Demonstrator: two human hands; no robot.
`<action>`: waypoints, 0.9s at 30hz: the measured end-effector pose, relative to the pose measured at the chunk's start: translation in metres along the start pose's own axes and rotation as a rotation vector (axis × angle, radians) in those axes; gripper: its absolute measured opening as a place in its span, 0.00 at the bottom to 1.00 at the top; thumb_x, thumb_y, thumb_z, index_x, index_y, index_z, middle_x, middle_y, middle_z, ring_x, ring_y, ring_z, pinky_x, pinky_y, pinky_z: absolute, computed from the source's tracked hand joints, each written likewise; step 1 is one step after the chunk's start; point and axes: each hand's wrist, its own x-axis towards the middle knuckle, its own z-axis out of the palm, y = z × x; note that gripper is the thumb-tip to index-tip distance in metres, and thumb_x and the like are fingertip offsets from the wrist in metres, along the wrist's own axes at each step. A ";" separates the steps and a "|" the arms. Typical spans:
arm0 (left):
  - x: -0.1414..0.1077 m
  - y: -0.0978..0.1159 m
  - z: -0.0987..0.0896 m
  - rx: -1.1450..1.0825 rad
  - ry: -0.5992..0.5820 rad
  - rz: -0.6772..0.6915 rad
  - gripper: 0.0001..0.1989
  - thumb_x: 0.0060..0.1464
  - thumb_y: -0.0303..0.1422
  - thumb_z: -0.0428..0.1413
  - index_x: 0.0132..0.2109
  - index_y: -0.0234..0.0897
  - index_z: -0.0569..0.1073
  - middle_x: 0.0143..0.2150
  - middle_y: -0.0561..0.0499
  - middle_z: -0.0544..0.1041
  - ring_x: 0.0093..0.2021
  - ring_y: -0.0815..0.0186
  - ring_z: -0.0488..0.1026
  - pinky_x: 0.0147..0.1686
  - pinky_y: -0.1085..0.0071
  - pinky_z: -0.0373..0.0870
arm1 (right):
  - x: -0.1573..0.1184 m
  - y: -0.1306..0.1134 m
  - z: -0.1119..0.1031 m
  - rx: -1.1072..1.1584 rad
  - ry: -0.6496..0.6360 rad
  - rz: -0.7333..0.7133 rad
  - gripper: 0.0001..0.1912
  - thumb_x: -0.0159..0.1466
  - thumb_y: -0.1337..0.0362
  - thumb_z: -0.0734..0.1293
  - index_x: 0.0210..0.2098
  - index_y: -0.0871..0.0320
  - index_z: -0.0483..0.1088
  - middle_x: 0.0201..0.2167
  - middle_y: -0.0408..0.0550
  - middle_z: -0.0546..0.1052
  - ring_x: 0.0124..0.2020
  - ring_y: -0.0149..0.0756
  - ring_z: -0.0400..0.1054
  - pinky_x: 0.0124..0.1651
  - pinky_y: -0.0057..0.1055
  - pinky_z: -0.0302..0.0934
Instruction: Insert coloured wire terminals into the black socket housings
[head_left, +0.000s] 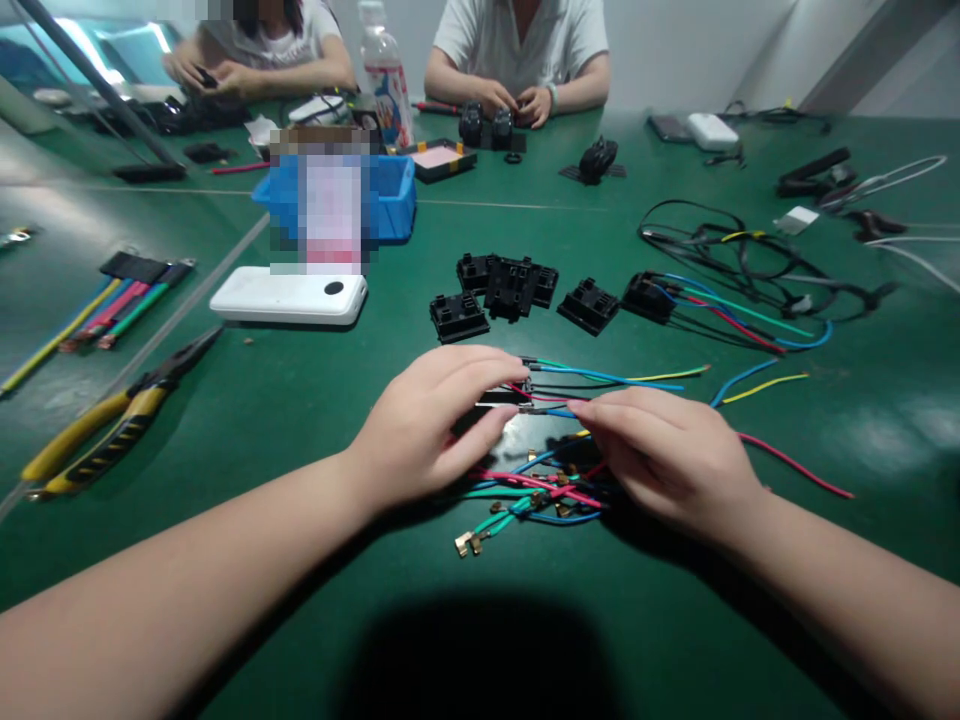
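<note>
Head: pliers apart, left hand part-hiding probable housing.

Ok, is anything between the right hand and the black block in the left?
Nothing visible: the right hand seems to pinch a blue wire leading toward the black block in the left hand. Loose wires lie nearer the body.

Left hand holding a black part, right hand pinching a blue wire, loose coloured wires lying below, yellow-handled pliers resting at left, black housings sitting beyond.
</note>
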 end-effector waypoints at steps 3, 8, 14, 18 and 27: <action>0.002 -0.010 -0.001 0.047 -0.018 -0.095 0.15 0.57 0.30 0.53 0.52 0.35 0.69 0.52 0.43 0.74 0.54 0.60 0.69 0.56 0.59 0.66 | 0.000 0.002 -0.001 0.005 0.010 0.047 0.14 0.63 0.72 0.60 0.47 0.58 0.69 0.37 0.50 0.78 0.36 0.36 0.73 0.37 0.30 0.67; 0.001 -0.024 0.008 0.021 -0.189 -0.230 0.27 0.58 0.38 0.53 0.61 0.31 0.60 0.64 0.38 0.61 0.64 0.56 0.58 0.62 0.54 0.57 | 0.000 0.001 0.000 -0.013 0.006 0.071 0.13 0.64 0.71 0.60 0.47 0.58 0.68 0.35 0.49 0.78 0.34 0.34 0.73 0.36 0.28 0.66; 0.001 -0.021 0.010 -0.046 -0.268 -0.286 0.20 0.61 0.38 0.49 0.57 0.35 0.66 0.56 0.44 0.72 0.56 0.61 0.67 0.57 0.59 0.64 | 0.001 0.001 0.000 -0.025 0.020 0.062 0.10 0.63 0.72 0.62 0.44 0.59 0.68 0.35 0.48 0.78 0.34 0.32 0.72 0.35 0.27 0.65; 0.004 -0.016 0.006 -0.040 -0.282 -0.258 0.15 0.57 0.33 0.51 0.51 0.34 0.70 0.50 0.46 0.75 0.51 0.61 0.70 0.53 0.62 0.66 | 0.002 0.002 0.000 -0.084 0.032 0.086 0.07 0.62 0.70 0.63 0.40 0.60 0.69 0.32 0.48 0.78 0.31 0.33 0.72 0.32 0.28 0.64; 0.002 -0.017 0.008 0.010 -0.309 -0.177 0.17 0.55 0.30 0.51 0.52 0.31 0.69 0.49 0.45 0.74 0.50 0.61 0.69 0.52 0.63 0.66 | 0.002 0.001 0.002 -0.185 0.022 0.070 0.04 0.61 0.71 0.64 0.35 0.60 0.70 0.35 0.50 0.75 0.32 0.34 0.69 0.33 0.28 0.62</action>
